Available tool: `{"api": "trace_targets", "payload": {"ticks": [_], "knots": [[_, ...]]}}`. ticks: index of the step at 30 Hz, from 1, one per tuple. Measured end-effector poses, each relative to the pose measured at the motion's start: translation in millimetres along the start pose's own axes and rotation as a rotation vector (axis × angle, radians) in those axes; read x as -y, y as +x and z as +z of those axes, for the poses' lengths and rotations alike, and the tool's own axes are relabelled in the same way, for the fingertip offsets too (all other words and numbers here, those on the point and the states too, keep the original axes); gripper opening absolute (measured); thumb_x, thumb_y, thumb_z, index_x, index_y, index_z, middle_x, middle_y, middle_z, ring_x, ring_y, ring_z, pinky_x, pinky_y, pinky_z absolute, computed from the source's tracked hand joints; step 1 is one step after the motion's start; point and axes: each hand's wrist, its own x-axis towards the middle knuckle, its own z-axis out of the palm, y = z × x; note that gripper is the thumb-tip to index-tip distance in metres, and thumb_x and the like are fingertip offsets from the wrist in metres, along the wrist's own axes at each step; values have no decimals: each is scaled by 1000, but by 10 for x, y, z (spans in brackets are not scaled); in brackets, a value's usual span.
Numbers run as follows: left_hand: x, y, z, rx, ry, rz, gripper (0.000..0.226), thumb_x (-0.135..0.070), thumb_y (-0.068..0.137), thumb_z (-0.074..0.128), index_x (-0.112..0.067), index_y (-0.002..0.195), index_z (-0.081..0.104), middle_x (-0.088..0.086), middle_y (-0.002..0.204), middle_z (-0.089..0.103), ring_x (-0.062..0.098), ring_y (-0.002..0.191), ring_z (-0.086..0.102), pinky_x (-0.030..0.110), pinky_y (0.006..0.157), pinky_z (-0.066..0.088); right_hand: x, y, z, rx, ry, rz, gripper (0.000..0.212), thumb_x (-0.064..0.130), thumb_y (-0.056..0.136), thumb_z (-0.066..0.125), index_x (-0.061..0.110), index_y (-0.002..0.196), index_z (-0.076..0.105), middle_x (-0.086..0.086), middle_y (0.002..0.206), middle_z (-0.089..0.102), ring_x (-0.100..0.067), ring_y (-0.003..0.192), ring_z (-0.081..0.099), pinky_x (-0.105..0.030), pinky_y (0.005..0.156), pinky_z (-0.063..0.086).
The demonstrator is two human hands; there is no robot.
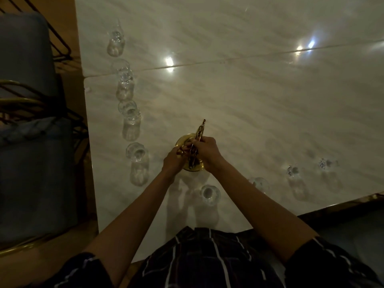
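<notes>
Head view: brass stand (185,140), round base with a thin stem, held over the table (259,104) at centre. Left hand (174,158) and right hand (208,151) both have their fingers curled round it. Judged rigid, weighty, slick metal; best gripped on the stem near the base. Fragile glasses (137,155) stand near.

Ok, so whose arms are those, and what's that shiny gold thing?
There is no machine here. A person wears a camera on the head, so you look down along their own arms. The left hand and right hand both grip a gold thing: a round base with thin gold pieces sticking out. Exactly what it is, I cannot tell. Below is a pale shiny table. Clear glasses stand in a row along its left edge, and more stand along the near edge. A chair is at the left.
</notes>
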Motion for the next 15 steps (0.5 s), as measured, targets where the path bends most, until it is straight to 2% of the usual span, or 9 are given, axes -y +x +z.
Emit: {"api": "trace_targets", "payload": {"ticks": [2,5,6,9,10,13,15], "knots": [[43,3,-2,-2,-1,0,57,-45,90,53,-19,140,63,11,128,71,35,115,67,52,98,59,-47,19,17,-16,-47,-15,27,8,90,57,14,72,76,-14,82,77,-31,83,76,-49,82,60],[95,-23,-4,9,-19,10,64,-46,83,48,-19,139,64,13,129,71,35,117,66,55,100,57,-51,-18,30,-45,-17,-19,24,6,91,56,11,75,74,-17,83,76,-33,81,76,-50,79,61],[92,-42,4,10,-11,14,60,-46,86,49,-18,136,65,13,127,71,36,115,67,54,100,57,-43,-45,30,-50,5,-24,24,4,91,56,8,75,73,-18,80,76,-32,77,75,-46,74,63],[71,-111,8,18,20,23,23,-32,104,52,-18,115,66,15,121,72,34,101,67,47,91,56,-8,-132,24,-60,44,-36,23,1,92,56,3,74,71,-16,71,73,-26,65,72,-33,58,60],[87,-110,14,11,7,23,21,-29,105,51,-18,113,67,15,120,72,35,100,67,46,90,56,-13,-151,27,-61,44,-48,22,2,91,57,3,74,72,-15,71,73,-26,65,73,-32,57,59],[90,-209,-11,0,0,19,27,-26,104,53,-11,116,72,20,121,71,41,112,67,52,97,55,-27,-182,31,-103,-152,-107,20,14,88,59,9,77,76,-10,79,76,-25,77,73,-34,67,58],[74,-286,-22,-7,-12,30,17,-26,101,58,-19,99,73,17,113,72,39,105,66,54,101,54,-48,-201,8,-146,-279,-139,23,24,89,61,8,89,76,-11,88,75,-26,87,70,-38,78,56]]}}
